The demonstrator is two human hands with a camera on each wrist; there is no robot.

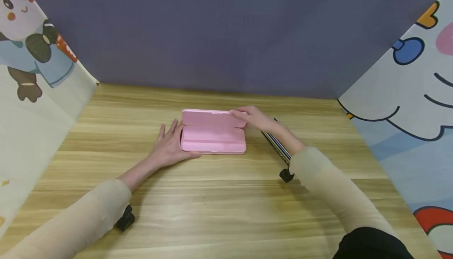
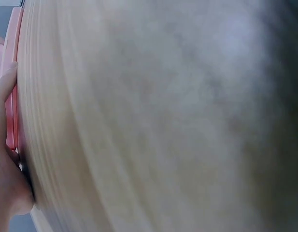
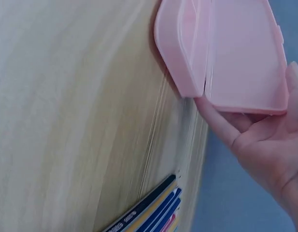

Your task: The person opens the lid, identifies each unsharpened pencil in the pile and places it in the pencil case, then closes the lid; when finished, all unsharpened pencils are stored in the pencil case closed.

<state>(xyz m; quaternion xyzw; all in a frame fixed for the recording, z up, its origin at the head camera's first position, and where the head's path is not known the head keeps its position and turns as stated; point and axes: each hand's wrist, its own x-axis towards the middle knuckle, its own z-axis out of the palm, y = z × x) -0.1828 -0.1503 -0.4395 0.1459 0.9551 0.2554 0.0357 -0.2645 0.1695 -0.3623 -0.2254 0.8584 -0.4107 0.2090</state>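
Note:
A pink pencil case (image 1: pixel 201 134) lies on the wooden tabletop with its lid (image 1: pixel 209 118) raised at the back. Its tray is bare and divided by low partitions. My left hand (image 1: pixel 169 149) rests against the case's left end, fingers spread and fairly straight, the thumb along the front wall. In the left wrist view, that thumb (image 2: pixel 7 84) presses on the case's side. My right hand (image 1: pixel 257 119) grips the lid's right end. From the right wrist, the thumb is at the lid's edge and the fingers (image 3: pixel 219 121) reach behind the lid.
Several pencils (image 1: pixel 277 147) lie in a bundle right of the case, partly under my right forearm. Behind the table (image 1: pixel 198 212) rises a dark blue-grey panel (image 1: pixel 212 35). Cartoon-printed panels (image 1: pixel 42 105) flank both sides.

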